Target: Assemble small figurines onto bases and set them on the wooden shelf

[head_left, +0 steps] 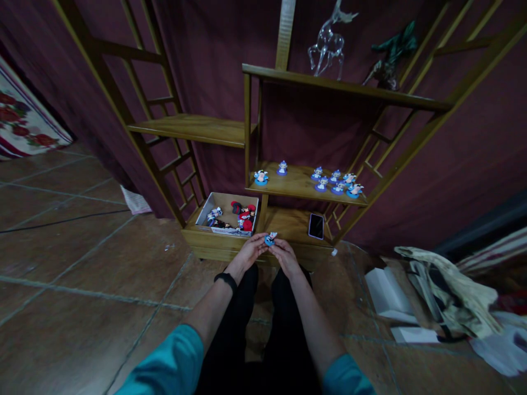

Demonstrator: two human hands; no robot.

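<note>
Between my two hands is a small toy figurine with a blue round base and a white and dark body. My left hand grips its left side with the fingertips. From the other side my right hand pinches the same figurine. Just beyond my left hand, an open cardboard box holds several more figurines in red, black, white and blue. Above my hands, several small figurines on purple and blue bases stand on a wooden shelf, one of them a blue-based figurine at the left end.
A phone lies on the lower shelf at right. Higher up stand a clear glass deer and a dark green statue. White boxes and a pale cloth bag lie on the tiled floor at right. A wooden side shelf juts out at left.
</note>
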